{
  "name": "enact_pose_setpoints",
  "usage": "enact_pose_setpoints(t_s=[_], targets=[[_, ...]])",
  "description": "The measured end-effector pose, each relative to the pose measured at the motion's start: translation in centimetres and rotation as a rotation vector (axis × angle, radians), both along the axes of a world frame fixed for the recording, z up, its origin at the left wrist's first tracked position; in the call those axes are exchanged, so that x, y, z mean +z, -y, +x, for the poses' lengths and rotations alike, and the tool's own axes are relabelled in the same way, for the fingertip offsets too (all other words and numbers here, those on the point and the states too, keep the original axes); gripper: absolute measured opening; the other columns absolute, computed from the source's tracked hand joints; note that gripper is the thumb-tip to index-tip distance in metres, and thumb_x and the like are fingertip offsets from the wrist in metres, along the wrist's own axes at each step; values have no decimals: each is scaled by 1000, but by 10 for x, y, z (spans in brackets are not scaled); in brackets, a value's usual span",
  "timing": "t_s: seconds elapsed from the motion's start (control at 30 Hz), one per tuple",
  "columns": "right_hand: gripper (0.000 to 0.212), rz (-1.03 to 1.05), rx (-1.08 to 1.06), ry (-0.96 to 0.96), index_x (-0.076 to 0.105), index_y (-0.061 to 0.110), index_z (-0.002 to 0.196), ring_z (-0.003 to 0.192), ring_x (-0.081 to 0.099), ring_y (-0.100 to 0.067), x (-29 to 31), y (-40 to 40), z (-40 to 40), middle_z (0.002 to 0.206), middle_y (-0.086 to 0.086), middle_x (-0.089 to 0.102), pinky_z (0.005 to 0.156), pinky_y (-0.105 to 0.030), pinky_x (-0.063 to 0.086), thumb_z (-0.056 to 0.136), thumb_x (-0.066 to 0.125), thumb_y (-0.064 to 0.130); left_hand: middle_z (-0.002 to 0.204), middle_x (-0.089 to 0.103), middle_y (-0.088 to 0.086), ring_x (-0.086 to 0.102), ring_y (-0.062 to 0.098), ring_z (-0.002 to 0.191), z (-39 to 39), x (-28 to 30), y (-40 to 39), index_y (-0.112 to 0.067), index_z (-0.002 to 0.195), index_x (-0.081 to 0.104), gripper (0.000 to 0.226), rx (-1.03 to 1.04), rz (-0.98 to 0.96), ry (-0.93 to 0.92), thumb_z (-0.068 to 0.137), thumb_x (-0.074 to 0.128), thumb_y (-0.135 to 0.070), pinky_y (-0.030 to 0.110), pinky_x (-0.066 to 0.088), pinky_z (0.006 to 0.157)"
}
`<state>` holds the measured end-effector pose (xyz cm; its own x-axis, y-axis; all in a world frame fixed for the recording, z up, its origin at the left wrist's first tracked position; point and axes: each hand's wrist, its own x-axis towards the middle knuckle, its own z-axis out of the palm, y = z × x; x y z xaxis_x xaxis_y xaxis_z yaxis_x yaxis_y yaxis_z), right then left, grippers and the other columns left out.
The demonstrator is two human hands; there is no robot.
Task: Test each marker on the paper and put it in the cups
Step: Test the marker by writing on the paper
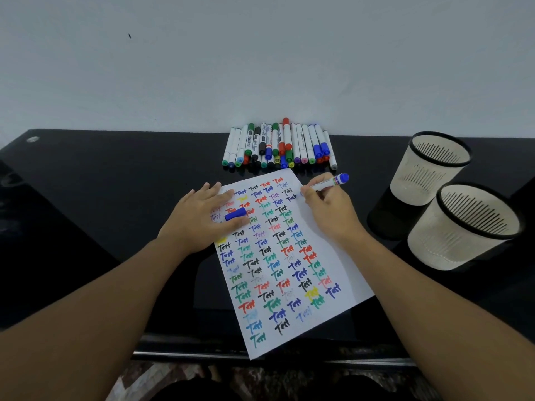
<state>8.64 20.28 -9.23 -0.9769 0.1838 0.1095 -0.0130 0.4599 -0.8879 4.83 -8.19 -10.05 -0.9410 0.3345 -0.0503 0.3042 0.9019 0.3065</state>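
Black and glossy, the table [86, 198] stands against a plain pale wall [260, 53]; at the bottom edge of the view a patterned floor [162, 377] shows under it.

One sheet of paper [341, 256] lies on the table, turned a little so its long side runs from the near left to the far right. It is nearly full of the word "Test" in many colours. Two pale cups [434, 175] with black rims stand at the right, close beside each other, both upright and slotted. Behind the paper, along the wall, a row of markers [278, 146] lies side by side; I count about twenty, but some overlap, so the exact number I cannot tell. Their long axes run from the wall toward the person.

The right hand [327, 209] grips one marker [327, 185] at the far right edge of the paper. Its long axis is nearly level, the blue end pointing right toward the cups, the tip to the left at the paper. The left hand [199, 218] lies flat with fingers spread on the far left corner of the paper, and a blue cap [235, 214] is held between its fingers. The two hands are apart.
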Motion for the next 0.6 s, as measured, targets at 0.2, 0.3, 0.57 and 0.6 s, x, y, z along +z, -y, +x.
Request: enact_pose_setpoints(t_s=[0.2, 0.3, 0.57, 0.6], targets=[[10, 27, 26, 6, 60, 22, 104, 73, 56, -4, -2, 1, -1, 83, 4, 63, 66, -21, 41, 106, 58, 32, 167, 23, -4, 15, 18, 155, 3, 2, -1, -35, 156, 36, 102, -5, 40, -38, 75, 40, -96, 45, 11, 126], [8, 27, -2, -51, 58, 22, 110, 73, 55, -3, -1, -1, 0, 87, 6, 62, 65, -21, 44, 107, 58, 30, 158, 42, -1, 31, 21, 149, 8, 0, 2, -29, 146, 53, 94, -26, 92, -170, 75, 45, -90, 47, 24, 121], [50, 58, 124, 49, 45, 30, 146, 112, 59, -6, 4, -1, 4, 131, 2, 63, 96, -30, 47, 104, 51, 4, 103, 65, -4, 52, 15, 98, 12, -7, 6, -19, 113, 76, 38, -149, 143, -460, 93, 64, -49, 40, 51, 80], [67, 77, 187, 96, 32, 31, 158, 131, 52, -11, 8, -1, 4, 149, 1, 52, 105, -29, 42, 102, 50, -2, 101, 65, -4, 52, 16, 95, 12, -6, 6, -19, 114, 75, 37, -152, 134, -469, 93, 64, -46, 39, 50, 78]])
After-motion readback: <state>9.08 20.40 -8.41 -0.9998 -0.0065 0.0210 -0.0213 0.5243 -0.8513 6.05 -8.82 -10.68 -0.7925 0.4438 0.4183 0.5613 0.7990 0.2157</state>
